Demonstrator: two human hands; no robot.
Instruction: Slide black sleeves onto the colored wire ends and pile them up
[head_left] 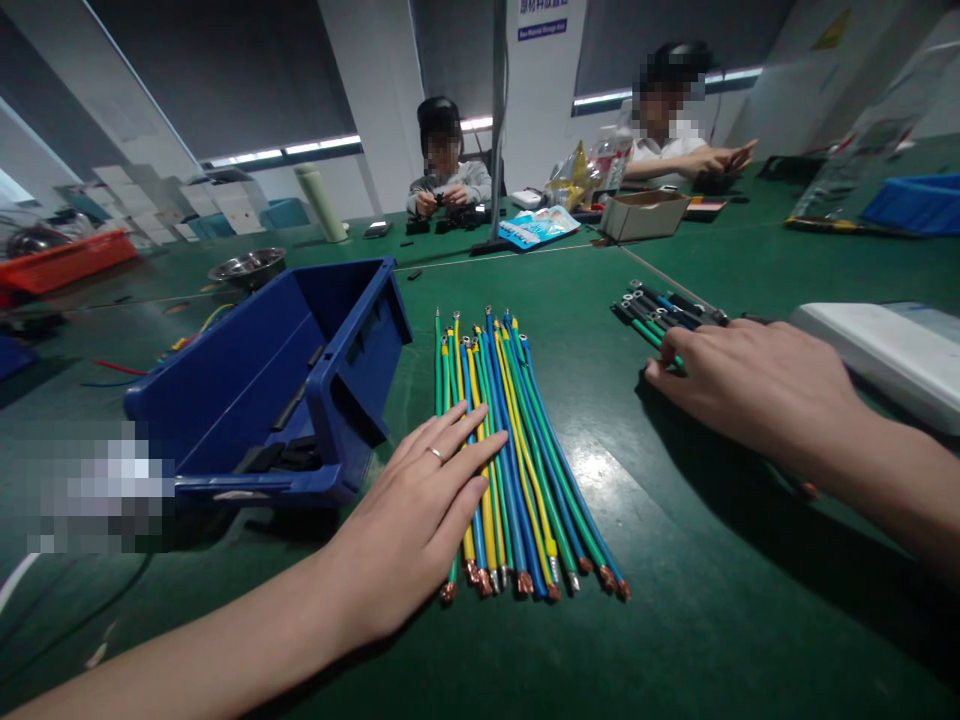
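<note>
Blue, green and yellow cables (517,470) lie side by side on the green table, ring lugs at their far ends and several bare copper strands at the near ends. My left hand (427,500) rests flat across the left part of this row, fingers stretched and a ring on one of them. To the right, my right hand (757,385) lies over a smaller group of black and green cables (652,310) with lugs. Its thumb and fingers bend about them, and the hand covers most of their length. Whether it grips any is hidden.
A blue bin (352,370) with black pieces inside stands left of the cables. A white case (885,350) lies at the right. Further back are a cardboard box (645,215), a metal bowl (247,265) and an orange tray (67,265). Two people sit across the table.
</note>
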